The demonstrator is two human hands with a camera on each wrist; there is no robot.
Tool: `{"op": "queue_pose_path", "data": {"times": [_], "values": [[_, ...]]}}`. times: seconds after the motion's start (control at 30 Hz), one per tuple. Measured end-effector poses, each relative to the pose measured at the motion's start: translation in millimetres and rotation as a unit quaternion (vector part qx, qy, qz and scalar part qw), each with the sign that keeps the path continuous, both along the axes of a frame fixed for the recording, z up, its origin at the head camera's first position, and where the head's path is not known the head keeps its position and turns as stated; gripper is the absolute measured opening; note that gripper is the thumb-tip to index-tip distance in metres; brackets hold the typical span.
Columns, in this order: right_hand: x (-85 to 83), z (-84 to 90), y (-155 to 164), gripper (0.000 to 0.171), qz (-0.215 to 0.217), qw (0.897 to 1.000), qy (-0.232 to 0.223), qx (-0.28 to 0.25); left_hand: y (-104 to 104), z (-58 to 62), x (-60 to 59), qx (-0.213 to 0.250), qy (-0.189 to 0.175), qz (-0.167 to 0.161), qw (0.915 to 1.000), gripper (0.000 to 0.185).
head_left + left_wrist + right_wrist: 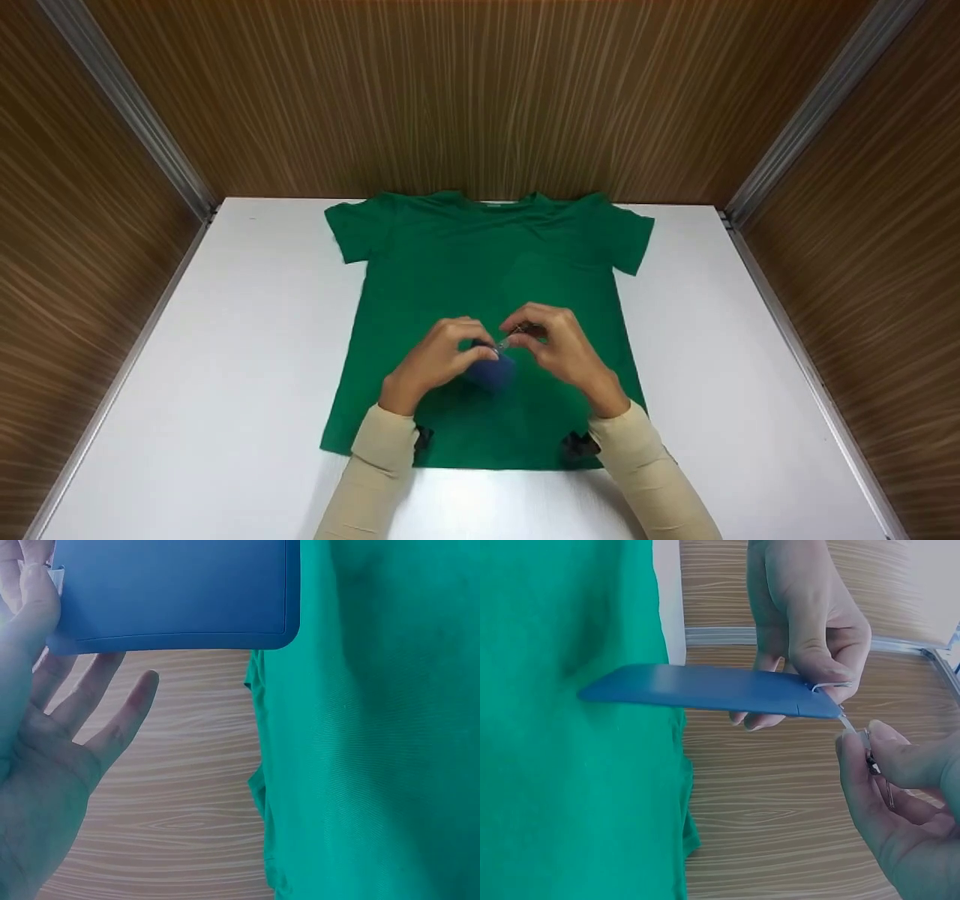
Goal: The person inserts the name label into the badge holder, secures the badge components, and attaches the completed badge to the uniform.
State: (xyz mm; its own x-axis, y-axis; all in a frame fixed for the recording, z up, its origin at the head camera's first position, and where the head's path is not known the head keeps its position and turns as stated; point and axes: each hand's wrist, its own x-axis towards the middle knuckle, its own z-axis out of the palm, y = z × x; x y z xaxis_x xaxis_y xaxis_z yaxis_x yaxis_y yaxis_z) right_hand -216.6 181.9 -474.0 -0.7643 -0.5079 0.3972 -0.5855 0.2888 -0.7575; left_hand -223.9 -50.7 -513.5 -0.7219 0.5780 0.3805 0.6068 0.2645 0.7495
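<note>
A flat blue badge holder (176, 596) with a stitched edge and rounded corner hangs above a green T-shirt (487, 262). My left hand (442, 351) pinches its top edge between thumb and fingers, the other fingers spread loosely behind it. A short pale strap (847, 722) runs from that edge toward my right hand (561, 349). Between right thumb and fingertips I hold a small metal clip (871, 757) at the strap's end. In the right wrist view the holder (705, 686) shows almost edge-on. My fingers partly cover the clip.
The shirt lies flat, neck away from me, on a white table (247, 337). Wood-patterned panels (480, 97) enclose the back and both sides, with metal rails (817, 112) at the corners. Dark wrist mounts (579, 445) sit by both cuffs.
</note>
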Motion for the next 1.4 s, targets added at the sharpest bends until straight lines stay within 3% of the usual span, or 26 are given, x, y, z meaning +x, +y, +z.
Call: {"op": "queue_pose_path", "data": {"times": [0.23, 0.73, 0.97, 1.4], "values": [[0.4, -1.1, -2.7, 0.007, 0.006, 1.000, 0.027, -0.005, 0.8, -0.7, 0.4, -0.006, 0.007, 0.004, 0.9999, 0.021], [0.2, -0.5, -1.1, 0.010, 0.037, 0.999, 0.025, 0.015, 2.4, -0.3, 1.3, -0.020, 0.006, 0.010, 0.9997, 0.019], [0.2, 0.3, 1.0, 0.014, 0.014, 0.999, 0.034, 0.019, 2.4, -0.2, 1.7, -0.031, 0.003, 0.020, 0.9993, 0.017], [0.9, 1.0, -0.8, 0.012, 0.008, 0.997, 0.071, 0.008, 4.0, 2.6, 3.8, -0.019, 0.000, 0.018, 0.9996, 0.017]]}}
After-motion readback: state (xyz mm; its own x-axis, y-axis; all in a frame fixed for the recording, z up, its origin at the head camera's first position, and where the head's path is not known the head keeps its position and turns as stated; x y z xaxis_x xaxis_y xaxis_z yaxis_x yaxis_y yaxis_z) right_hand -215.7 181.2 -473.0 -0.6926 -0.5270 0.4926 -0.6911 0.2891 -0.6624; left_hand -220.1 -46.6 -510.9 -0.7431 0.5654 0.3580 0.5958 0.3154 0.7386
